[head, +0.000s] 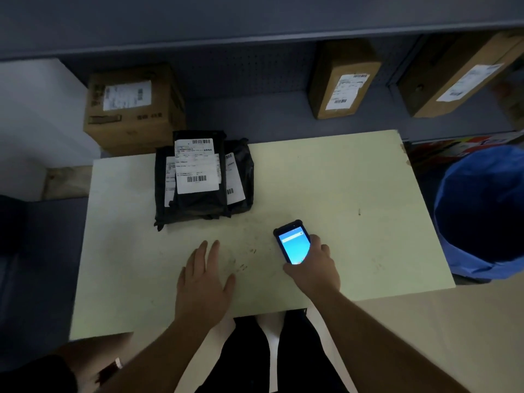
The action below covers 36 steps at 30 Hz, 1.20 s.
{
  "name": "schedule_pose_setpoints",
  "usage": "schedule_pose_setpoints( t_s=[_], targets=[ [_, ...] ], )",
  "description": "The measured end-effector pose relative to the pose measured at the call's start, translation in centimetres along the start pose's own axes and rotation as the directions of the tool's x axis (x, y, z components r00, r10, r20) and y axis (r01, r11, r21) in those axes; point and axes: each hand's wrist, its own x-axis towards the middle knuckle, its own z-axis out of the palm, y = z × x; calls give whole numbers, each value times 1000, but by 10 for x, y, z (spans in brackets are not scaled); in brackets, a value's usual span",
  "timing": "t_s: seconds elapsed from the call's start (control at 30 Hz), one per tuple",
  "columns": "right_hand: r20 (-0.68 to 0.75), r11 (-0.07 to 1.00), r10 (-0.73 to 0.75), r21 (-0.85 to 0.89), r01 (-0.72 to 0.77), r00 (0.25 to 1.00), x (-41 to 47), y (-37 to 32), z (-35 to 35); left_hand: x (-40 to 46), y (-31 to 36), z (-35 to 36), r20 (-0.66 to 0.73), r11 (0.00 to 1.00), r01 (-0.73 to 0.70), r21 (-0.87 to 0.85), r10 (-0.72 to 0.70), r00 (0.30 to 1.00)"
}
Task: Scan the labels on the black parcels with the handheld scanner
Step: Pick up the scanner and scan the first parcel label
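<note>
A stack of black parcels (202, 202) with white barcode labels lies at the back left of the pale table (354, 194). The top parcel's label (196, 165) faces up. My right hand (314, 268) grips the handheld scanner (292, 241), a black phone-like device with a lit blue screen, just above the table right of centre. My left hand (202, 282) rests flat on the table, fingers spread, holding nothing, in front of the parcels.
Three cardboard boxes with labels stand behind the table: one at the left (133, 109), two on the shelf at the right (343, 80), (459, 78). A bin with a blue liner (482, 217) stands beside the table's right edge.
</note>
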Motion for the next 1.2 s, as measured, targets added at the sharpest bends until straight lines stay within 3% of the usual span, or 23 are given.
schedule_pose_setpoints(
  t_s=[0.3, 0.5, 0.73, 0.97, 1.2],
  targets=[
    [-40, 996, -93, 8, 93, 995, -3, -41, -28, 40, 9, -44, -144, 997, -3, -80, -9, 989],
    [-53, 986, -164, 13, 164, 985, -1, -71, -42, 85, 3, -79, -262, 939, 140, -314, -228, 938],
    [-11, 978, -208, -17, 207, 978, 4, -96, -49, 137, -2, -94, -59, 785, 356, -507, -444, 894],
    [-18, 976, -217, -25, 216, 976, 13, -107, -58, 172, 2, -90, 73, 680, 499, -537, -552, 830],
    [-34, 978, -207, -13, 207, 978, 21, -106, -62, 184, 13, -86, 115, 711, 546, -443, -559, 821]
  ],
)
